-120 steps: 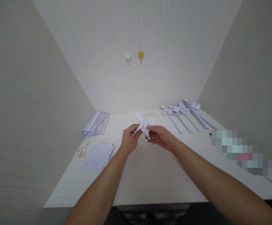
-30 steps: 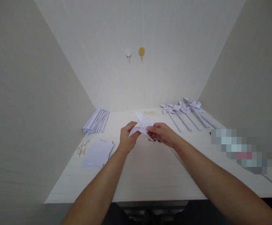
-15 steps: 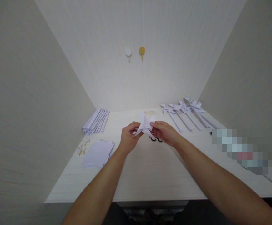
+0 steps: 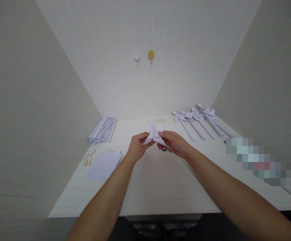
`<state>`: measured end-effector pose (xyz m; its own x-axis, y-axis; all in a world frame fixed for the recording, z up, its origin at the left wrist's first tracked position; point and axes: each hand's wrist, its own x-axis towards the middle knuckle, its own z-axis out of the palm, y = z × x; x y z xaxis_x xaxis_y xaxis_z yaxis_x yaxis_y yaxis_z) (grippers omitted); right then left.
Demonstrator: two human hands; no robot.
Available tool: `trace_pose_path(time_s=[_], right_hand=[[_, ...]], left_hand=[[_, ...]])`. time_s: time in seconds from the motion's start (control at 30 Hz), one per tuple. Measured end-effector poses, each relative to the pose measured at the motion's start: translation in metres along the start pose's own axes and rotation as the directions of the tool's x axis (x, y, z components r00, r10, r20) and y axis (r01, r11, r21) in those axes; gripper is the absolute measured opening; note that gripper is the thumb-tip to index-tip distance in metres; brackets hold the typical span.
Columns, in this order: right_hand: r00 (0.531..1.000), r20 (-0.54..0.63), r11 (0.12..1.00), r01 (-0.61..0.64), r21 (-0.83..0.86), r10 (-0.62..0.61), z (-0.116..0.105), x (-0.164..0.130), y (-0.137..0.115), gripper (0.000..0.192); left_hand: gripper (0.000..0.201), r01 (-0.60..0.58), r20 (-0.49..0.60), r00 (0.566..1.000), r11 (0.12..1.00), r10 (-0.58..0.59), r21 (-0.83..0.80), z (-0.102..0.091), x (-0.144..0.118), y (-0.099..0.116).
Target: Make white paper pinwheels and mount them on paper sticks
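A white paper pinwheel head (image 4: 153,134) with folded blades is held between my two hands above the middle of the table. My left hand (image 4: 138,145) pinches its left side, thumb and fingers closed on the paper. On the other side my right hand (image 4: 172,142) grips it, the thumb pressing near the centre. Whether a pin is in the centre cannot be made out. Behind my right hand, black-handled scissors (image 4: 164,149) lie partly hidden on the table.
Finished paper pinwheels (image 4: 198,115) on rolled sticks lie at the back right. Rolled paper sticks (image 4: 102,130) are stacked back left, with paper sheets (image 4: 105,164) and small fasteners (image 4: 88,159) in front. A pixelated object (image 4: 256,160) rests at the right. Walls enclose three sides.
My right hand has shifted slightly left and its thumb sits closer to the pinwheel's centre. The blades look more spread, and the scissors are more covered by my right hand.
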<state>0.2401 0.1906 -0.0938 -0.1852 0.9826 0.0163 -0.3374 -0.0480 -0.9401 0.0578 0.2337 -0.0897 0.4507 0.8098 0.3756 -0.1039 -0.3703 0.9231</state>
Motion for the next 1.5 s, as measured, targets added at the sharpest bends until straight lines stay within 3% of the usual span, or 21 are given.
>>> trace_pose_path(time_s=[0.47,0.7,0.8,0.9,1.07,1.23,1.5], right_hand=[[0.997,-0.031,0.995,-0.077,-0.068,0.075,0.002,-0.003,-0.003,0.046],[0.99,-0.123,0.994,-0.072,-0.08,0.062,-0.003,0.002,0.0,0.044],[0.983,-0.175,0.997,-0.058,-0.048,0.049,-0.005,0.003,-0.001,0.044],[0.985,-0.153,0.997,-0.081,-0.017,0.078,-0.004,0.001,-0.003,0.046],[0.992,-0.068,0.994,-0.107,-0.028,0.105,-0.001,0.0,-0.002,0.044],[0.994,-0.08,0.997,-0.073,-0.017,0.072,-0.001,0.0,-0.002,0.043],[0.992,-0.12,1.0,-0.028,-0.005,0.028,0.001,0.001,-0.006,0.041]], left_hand=[[0.011,0.04,-0.066,0.997,0.994,-0.033,0.103,-0.004,0.002,-0.02],[0.012,-0.002,-0.09,0.996,0.977,0.022,0.212,-0.003,0.0,-0.014],[0.008,-0.035,-0.152,0.986,0.972,0.072,0.233,-0.001,-0.001,-0.01],[0.005,-0.084,-0.208,0.968,0.964,0.139,0.252,-0.001,-0.002,-0.008],[0.013,-0.172,-0.152,0.963,0.942,0.223,0.287,-0.003,-0.004,-0.002],[0.02,-0.215,-0.093,0.963,0.928,0.254,0.303,-0.004,-0.005,0.001],[0.019,-0.209,-0.1,0.964,0.933,0.247,0.292,-0.001,-0.004,-0.006]])
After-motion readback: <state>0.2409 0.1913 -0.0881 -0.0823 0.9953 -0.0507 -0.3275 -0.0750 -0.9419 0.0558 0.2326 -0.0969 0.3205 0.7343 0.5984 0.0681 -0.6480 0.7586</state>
